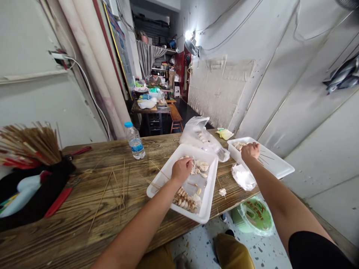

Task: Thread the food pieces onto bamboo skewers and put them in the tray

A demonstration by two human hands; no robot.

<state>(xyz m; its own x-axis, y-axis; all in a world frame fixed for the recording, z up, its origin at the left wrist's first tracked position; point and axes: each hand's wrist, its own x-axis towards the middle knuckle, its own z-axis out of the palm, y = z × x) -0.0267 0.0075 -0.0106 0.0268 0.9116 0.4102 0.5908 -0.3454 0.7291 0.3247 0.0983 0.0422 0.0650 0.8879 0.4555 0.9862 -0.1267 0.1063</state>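
While my bare left hand [181, 170] and right hand [250, 151] are showing curled fingers (can't tell what's gripped), I'm favouring light pinches near thin dark skewers [267, 157].

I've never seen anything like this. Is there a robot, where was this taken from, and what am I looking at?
No robot: these are one person's bare hands, seen by a camera worn on that person's head, looking forward and down. On the wooden table are two white trays. The left hand is over the middle tray, among pale pieces; whether it holds one is too small to tell. The right hand is at the right tray, beside thin sticks; its grip is hidden. A blue-capped bottle, a plastic bag and loose sticks are also there.
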